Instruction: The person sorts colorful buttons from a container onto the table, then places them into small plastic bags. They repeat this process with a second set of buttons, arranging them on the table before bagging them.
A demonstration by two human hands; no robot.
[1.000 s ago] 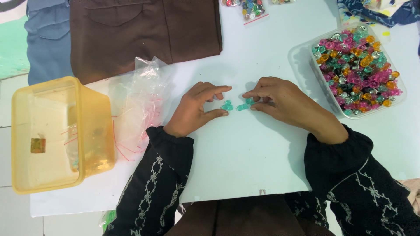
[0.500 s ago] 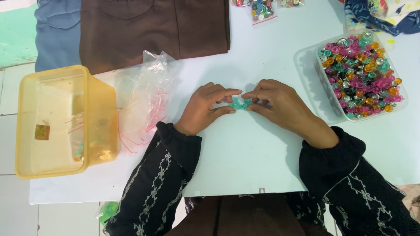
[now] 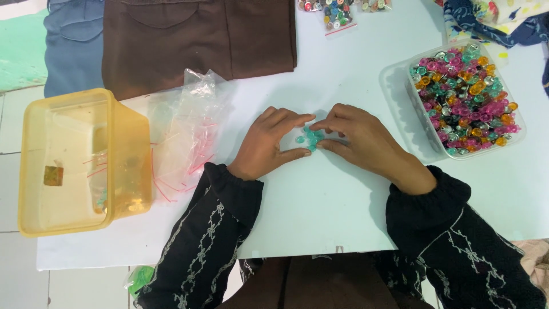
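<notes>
Since the earlier frames: both hands drawn closer together at table centre, small teal beads (image 3: 309, 138) gathered from a loose pair into one tight cluster between the fingertips; view shifted slightly, everything else in place.

Item 1. Left hand (image 3: 269, 142): flat on white table (image 3: 320, 200), fingers extended and nearly closed toward the cluster, thumb and forefinger touching its left edge. Whether any bead is actually pinched: cannot tell.

Item 2. Right hand (image 3: 366, 140): palm down, fingers curled narrow, tips touching the cluster's right side. Grip likewise unclear.

Item 3. Teal beads: on the table surface, between the two hands, well apart from both containers.

Item 4. Clear tray (image 3: 400, 109), right of the hands: heaped with mixed beads (image 3: 464, 98) in pink, orange, teal, silver. Judged largely unsorted.

Item 5. Pile of small clear zip bags (image 3: 186, 129), red-striped seals, left of the hands, apparently unfilled.

Item 6. Yellow plastic tub (image 3: 128, 154), far left at table edge: a few bags inside, mostly bare.

Item 7. Brown cloth (image 3: 200, 34) and blue cloth (image 3: 74, 46) at the far edge; small bagged assortment of beads (image 3: 334, 11) at top centre.

Progress, as judged: one small batch of a single colour collected and grouped; bagging not yet done; bulk of tray remaining.
</notes>
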